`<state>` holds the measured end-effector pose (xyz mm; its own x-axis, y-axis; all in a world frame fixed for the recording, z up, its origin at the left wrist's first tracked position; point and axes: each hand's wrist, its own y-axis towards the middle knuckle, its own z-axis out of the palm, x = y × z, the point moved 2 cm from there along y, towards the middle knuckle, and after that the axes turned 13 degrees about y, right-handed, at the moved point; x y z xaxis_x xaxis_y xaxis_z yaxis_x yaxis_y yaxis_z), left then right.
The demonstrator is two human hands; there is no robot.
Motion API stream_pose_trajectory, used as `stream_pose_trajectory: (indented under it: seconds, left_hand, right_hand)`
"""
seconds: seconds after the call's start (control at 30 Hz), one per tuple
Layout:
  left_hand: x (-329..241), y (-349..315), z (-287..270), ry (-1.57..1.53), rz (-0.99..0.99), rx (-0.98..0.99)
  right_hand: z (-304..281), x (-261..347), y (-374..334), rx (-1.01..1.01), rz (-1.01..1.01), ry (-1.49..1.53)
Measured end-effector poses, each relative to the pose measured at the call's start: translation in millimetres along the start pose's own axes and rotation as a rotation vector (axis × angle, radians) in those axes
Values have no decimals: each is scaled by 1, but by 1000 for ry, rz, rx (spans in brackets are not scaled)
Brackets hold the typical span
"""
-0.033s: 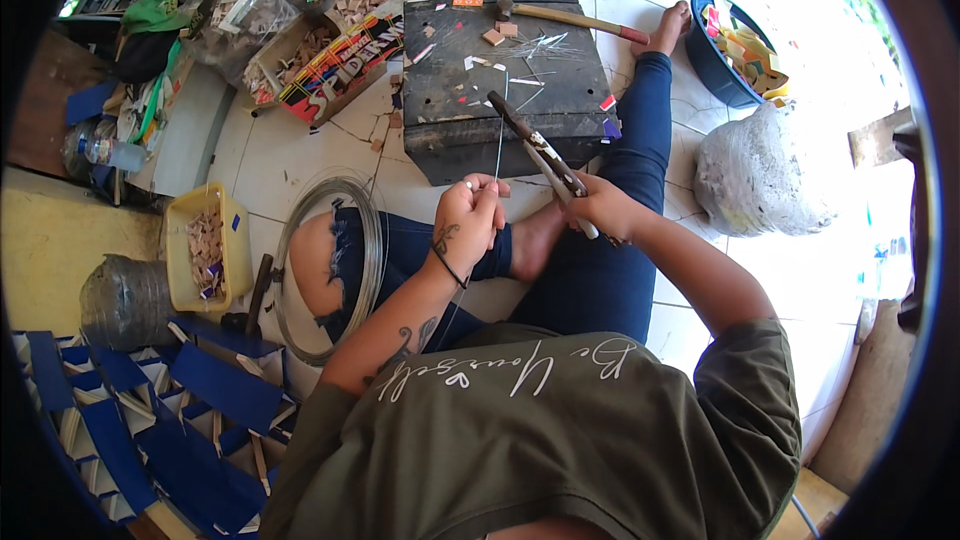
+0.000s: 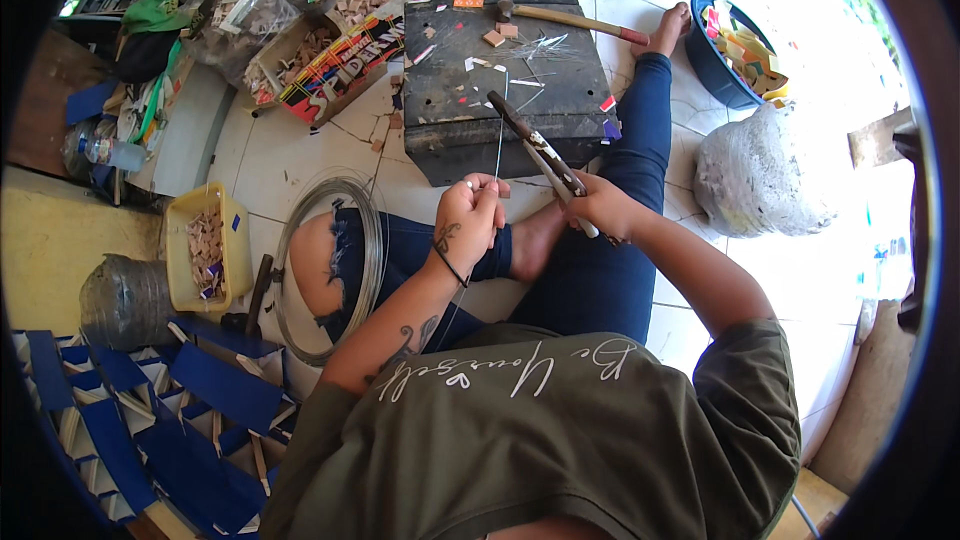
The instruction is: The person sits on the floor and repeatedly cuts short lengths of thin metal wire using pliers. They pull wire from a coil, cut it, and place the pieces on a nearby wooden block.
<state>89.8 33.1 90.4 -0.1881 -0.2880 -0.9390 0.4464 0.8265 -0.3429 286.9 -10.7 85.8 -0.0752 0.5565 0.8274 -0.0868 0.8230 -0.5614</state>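
Nearest, at lower left, blue panels [image 2: 220, 385] lie heaped with pale strips. A wire coil [image 2: 373, 250] rings the left knee [image 2: 308, 250], beside a yellow bin [image 2: 240, 260] of wood bits. The left hand [image 2: 470, 212] is clenched around a thin wire [image 2: 499, 155], which points up over the near edge of a black block [image 2: 450, 145]. The right hand [image 2: 604, 208] grasps pliers [image 2: 540, 148], their jaws crossing the wire; whether they bite it, I cannot tell. The right leg [image 2: 640, 130] lies close along the block's right edge. Wire offcuts [image 2: 545, 48] and wood chips [image 2: 494, 38] litter the block's far half; behind them a hammer [image 2: 575, 18] juts past the right edge. A carton [image 2: 330, 90] stands left of the block; a blue tub [image 2: 704, 65] sits beyond its far right corner.
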Motion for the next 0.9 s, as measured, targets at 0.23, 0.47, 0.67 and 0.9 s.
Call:
stream_pose_trajectory:
  seconds: [0.23, 0.47, 0.67, 0.9]
  left_hand:
    - [-5, 6, 4, -18, 30, 1]
    - [-12, 8, -3, -75, 58, -2]
    - [-17, 12, -8, -102, 92, 9]
    - [-18, 15, -5, -12, 98, 3]
  right_hand:
    - [1, 2, 5, -58, -53, -66]
    - [-3, 8, -2, 40, -45, 138]
    - [-5, 16, -30, 308, -33, 288]
    - [3, 20, -33, 311, -50, 170]
